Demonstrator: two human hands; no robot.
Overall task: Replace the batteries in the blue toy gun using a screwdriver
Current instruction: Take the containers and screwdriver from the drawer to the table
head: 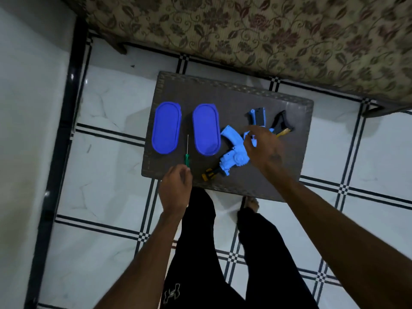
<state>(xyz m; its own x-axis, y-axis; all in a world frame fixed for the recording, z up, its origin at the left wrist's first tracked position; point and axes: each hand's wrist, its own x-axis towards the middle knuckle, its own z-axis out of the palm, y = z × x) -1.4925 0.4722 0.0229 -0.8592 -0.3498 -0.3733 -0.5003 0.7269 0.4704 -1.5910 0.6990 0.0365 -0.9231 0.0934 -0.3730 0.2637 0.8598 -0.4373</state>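
1. The blue toy gun [233,152] lies flat on the small brown table [223,94], toward its right half, yellow-and-black muzzle pointing at the near edge.
2. Over the gun hovers the right hand [264,144], fingers loosely curled and spread, holding nothing; whether the fingertips touch the gun, I cannot tell.
3. Just left of the gun's muzzle, the left hand [176,188] sits at the table's near edge, fingers curled by the green handle of the screwdriver [186,156]; a firm grip is not clear.
4. The screwdriver's thin shaft points away from the gun's muzzle, running up between two blue oval containers [166,128] left of the gun.
5. Beyond the gun, toward the table's far right, lie a blue-and-black piece [256,117] and a black part [281,121].
6. Past the table's far edge stands a floral sofa [267,30] on tiled floor [111,108].
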